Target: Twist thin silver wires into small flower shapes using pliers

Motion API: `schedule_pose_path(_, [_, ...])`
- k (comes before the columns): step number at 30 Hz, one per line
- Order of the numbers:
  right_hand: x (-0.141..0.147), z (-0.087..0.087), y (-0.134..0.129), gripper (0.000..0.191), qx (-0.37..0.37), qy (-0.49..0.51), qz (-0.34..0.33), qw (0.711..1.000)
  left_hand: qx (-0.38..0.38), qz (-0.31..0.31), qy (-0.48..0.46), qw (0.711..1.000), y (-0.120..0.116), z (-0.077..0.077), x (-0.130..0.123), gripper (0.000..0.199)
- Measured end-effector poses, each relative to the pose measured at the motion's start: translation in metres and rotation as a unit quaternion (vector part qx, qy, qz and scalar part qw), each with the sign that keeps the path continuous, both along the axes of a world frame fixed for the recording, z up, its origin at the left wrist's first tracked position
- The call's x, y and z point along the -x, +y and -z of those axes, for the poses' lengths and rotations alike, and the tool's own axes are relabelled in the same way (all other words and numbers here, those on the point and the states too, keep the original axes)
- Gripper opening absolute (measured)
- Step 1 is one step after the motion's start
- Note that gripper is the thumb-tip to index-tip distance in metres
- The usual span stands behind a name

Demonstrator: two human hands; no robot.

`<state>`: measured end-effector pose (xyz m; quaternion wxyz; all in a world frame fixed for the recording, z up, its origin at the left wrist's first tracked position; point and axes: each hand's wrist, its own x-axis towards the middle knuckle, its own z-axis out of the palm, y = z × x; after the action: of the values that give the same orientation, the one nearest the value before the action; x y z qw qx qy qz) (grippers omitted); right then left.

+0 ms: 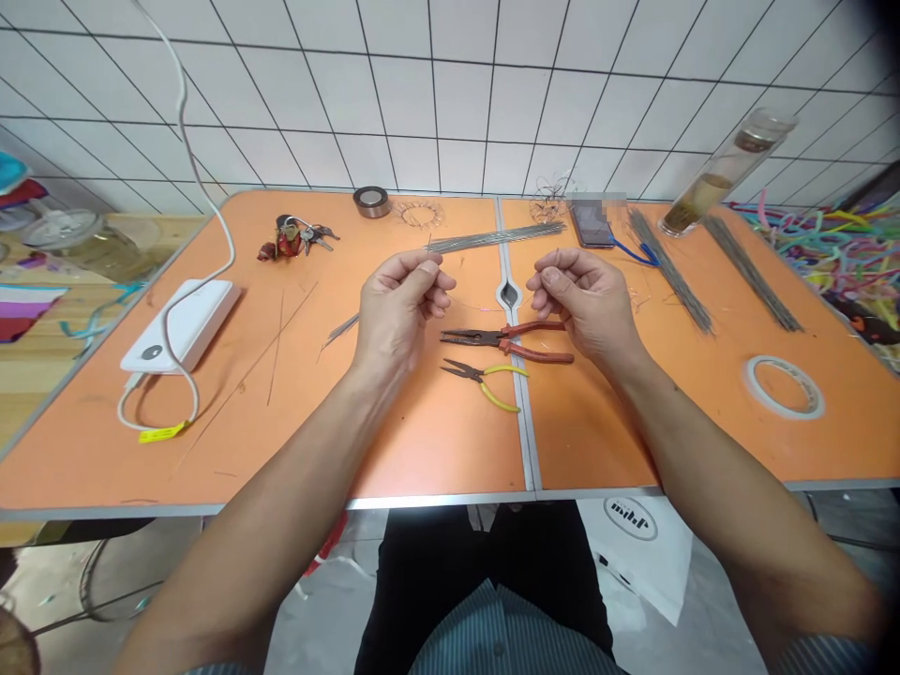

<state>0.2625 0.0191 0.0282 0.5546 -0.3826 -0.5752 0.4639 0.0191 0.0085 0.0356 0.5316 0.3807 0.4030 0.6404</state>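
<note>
Hands: our left hand (pixel 404 305) and right hand (pixel 587 300), fingers curled, whether grasping we cannot tell | Wire bundle (pixel 485 241): beyond, crossing the seam (pixel 504 262) | Room: orange tabletop (pixel 436 441) reaching the metal front edge (pixel 450 502)

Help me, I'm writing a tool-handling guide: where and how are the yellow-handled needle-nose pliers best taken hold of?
Probably around both yellow handles, right hand coming from the right, near side: they splay rightward, the slim nose points left, and the red-handled pliers lie close on the far side.
</note>
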Motion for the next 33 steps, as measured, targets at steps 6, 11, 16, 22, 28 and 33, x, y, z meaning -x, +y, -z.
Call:
schedule_pose_path(6, [0.000, -0.001, 0.001, 0.052, 0.012, 0.021, 0.000, 1.000, -0.007, 0.002, -0.002, 1.000, -0.002, -0.001, 0.000, 0.016])
schedule_pose_path(11, [-0.001, -0.002, 0.002, 0.054, 0.013, 0.031, 0.015, 0.999, -0.018, 0.006, -0.006, 1.000, -0.003, 0.000, 0.000, 0.012])
schedule_pose_path(16, [-0.002, -0.001, 0.002, 0.053, 0.002, 0.009, 0.018, 1.000, -0.023, 0.022, -0.001, 1.000, -0.003, 0.000, -0.001, 0.017])
schedule_pose_path(22, [0.000, 0.000, -0.001, 0.049, -0.014, -0.001, 0.011, 1.000, -0.028, 0.027, 0.014, 0.999, -0.004, 0.001, -0.001, 0.022])
schedule_pose_path(28, [0.007, -0.005, -0.010, 0.055, 0.015, -0.016, -0.014, 1.000, -0.029, 0.003, 0.069, 0.997, -0.002, 0.009, 0.001, 0.013])
schedule_pose_path(33, [0.008, -0.009, -0.013, 0.063, 0.021, -0.033, -0.022, 0.999, -0.012, -0.009, 0.074, 0.997, 0.001, 0.011, 0.003, 0.012])
